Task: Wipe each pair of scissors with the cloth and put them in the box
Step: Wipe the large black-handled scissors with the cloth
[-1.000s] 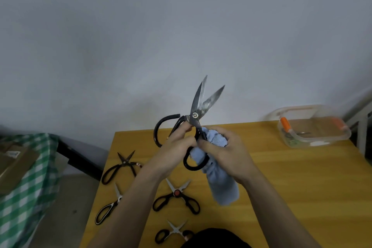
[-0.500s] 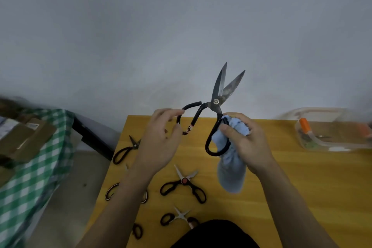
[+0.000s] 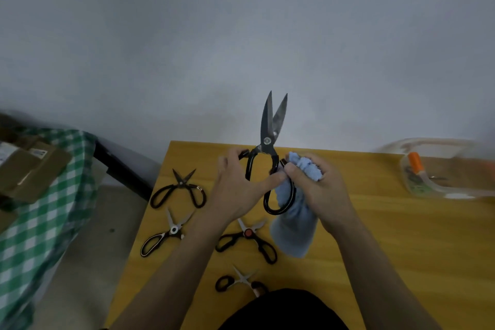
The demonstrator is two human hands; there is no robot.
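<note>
Large black-handled scissors [image 3: 267, 142] held in the air above the far part of the yellow wooden bench [image 3: 401, 236], long axis roughly upright in the head view, blade tips pointing up and away toward the grey wall [image 3: 241, 35], the two blades parted by a narrow gap, the handle loops hanging down toward the person. The left hand [image 3: 238, 190] curls its fingers round the left handle loop, thumb stretched across toward the right hand. The right hand [image 3: 316, 187] grips a bunched light-blue cloth [image 3: 294, 233] against the right handle loop; the free end of the cloth hangs down below the hand. Four further pairs lie flat on the bench: black scissors [image 3: 179, 190] at the left, tips pointing away; silver-and-black shears [image 3: 167, 234] just nearer; red-pivot scissors [image 3: 247, 240] below the hands; small scissors [image 3: 241, 282] at the near edge, partly hidden by dark clothing. A clear plastic box [image 3: 442, 169] with an orange part stands at the far right of the bench, well apart from the hands; its contents are too blurred to tell. At the left, a green checked cloth [image 3: 34, 222] carries brown cardboard parcels [image 3: 29, 169] whose white labels cannot be read. No writing is legible on any scissors.
</note>
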